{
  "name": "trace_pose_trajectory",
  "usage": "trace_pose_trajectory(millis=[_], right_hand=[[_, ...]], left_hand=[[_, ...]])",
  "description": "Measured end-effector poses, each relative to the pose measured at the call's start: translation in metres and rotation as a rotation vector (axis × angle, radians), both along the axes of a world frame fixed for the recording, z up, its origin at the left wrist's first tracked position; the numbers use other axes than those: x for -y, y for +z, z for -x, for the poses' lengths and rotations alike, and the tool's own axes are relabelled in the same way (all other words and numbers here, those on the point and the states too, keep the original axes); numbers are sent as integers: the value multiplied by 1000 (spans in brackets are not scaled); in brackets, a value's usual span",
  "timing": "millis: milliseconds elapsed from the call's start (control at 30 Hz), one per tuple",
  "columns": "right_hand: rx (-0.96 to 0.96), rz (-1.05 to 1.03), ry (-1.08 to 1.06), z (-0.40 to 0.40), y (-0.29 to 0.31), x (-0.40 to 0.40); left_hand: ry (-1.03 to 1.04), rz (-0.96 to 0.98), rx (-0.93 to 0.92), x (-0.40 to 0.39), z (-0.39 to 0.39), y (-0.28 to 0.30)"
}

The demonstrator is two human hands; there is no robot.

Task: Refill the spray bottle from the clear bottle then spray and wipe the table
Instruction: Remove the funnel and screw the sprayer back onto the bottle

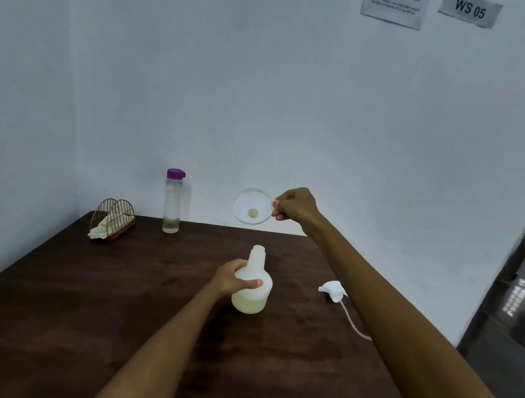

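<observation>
A white translucent spray bottle stands uncapped on the dark wooden table, holding some pale yellowish liquid. My left hand grips its shoulder. My right hand pinches the rim of a clear funnel, held in the air above and behind the bottle's open neck. The spray head with its dip tube lies on the table to the right. A tall clear bottle with a purple cap stands at the back, with a little liquid at its bottom.
A wire napkin holder with a crumpled white cloth sits at the back left corner. White walls close the table's back and left sides. The table's right edge borders a dark doorway.
</observation>
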State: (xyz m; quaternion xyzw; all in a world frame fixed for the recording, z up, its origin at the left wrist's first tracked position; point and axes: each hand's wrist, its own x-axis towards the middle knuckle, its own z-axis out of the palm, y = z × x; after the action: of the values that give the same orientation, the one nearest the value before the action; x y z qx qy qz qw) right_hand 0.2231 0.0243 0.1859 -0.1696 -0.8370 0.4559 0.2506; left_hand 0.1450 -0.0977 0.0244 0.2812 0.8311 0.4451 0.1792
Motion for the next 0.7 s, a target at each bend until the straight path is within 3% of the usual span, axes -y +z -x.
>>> trace_pose_trajectory(millis=[200, 400, 533, 600, 700], right_hand=[[7, -129, 9, 52, -17, 15], [157, -553, -44, 128, -47, 46], [352, -815, -78, 184, -78, 70], [437, -955, -58, 213, -99, 81], [518, -1239, 6, 246, -127, 91]], left_hand=[[146, 56, -52, 41, 46, -3], [236, 328, -151, 99, 116, -11], [303, 644, -282, 119, 161, -18], [292, 816, -209, 122, 175, -18], [291, 926, -46, 123, 188, -2]])
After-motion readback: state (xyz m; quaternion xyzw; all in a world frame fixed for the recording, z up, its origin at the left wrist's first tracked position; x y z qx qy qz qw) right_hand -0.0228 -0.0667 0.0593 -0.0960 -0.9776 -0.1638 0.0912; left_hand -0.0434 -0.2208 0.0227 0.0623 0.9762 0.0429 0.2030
